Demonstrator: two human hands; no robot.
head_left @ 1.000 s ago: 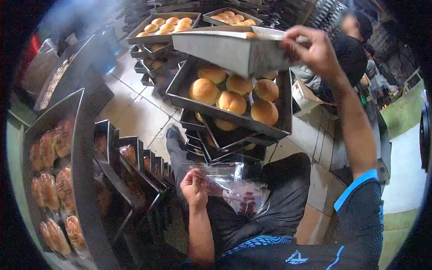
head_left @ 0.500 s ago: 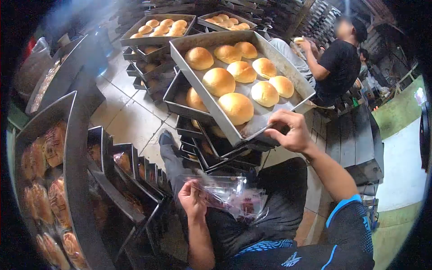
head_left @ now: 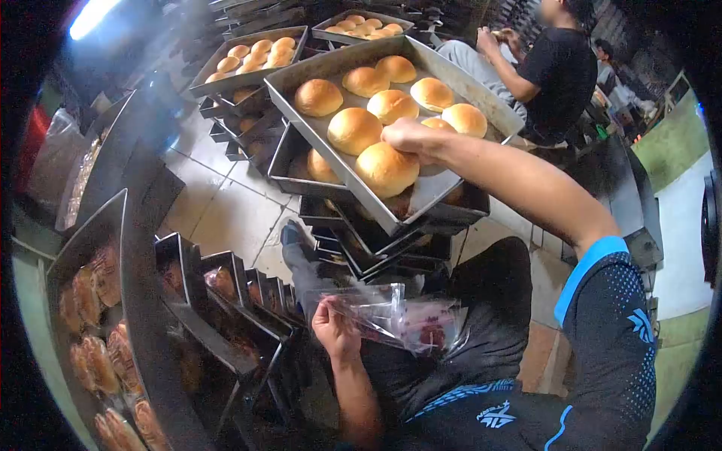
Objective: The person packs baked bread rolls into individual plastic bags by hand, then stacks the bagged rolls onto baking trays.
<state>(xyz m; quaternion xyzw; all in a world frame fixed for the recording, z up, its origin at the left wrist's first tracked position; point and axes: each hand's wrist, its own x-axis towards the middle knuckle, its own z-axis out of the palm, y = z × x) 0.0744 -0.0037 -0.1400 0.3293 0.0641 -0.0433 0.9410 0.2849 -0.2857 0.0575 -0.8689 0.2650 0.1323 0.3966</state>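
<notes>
A metal tray (head_left: 435,189) of round golden buns (head_left: 353,129) lies tilted on top of a stack of trays in front of me. My right hand (head_left: 406,137) reaches over the tray, its fingers curled down on one bun in the middle. That bun is mostly hidden under the hand. My left hand (head_left: 335,331) rests on my lap and pinches a bunch of clear plastic bags (head_left: 410,327) with red print.
Below the top tray is a stack of dark trays (head_left: 376,240), some holding buns. More bun trays (head_left: 252,56) stand behind. Trays of bagged buns (head_left: 90,331) line the left. A person in a black shirt (head_left: 560,71) sits at the back right. The floor (head_left: 218,203) is tiled.
My right hand lowered the raised tray onto the stack, let go of its edge and moved onto a bun. My left hand keeps the bags on my lap.
</notes>
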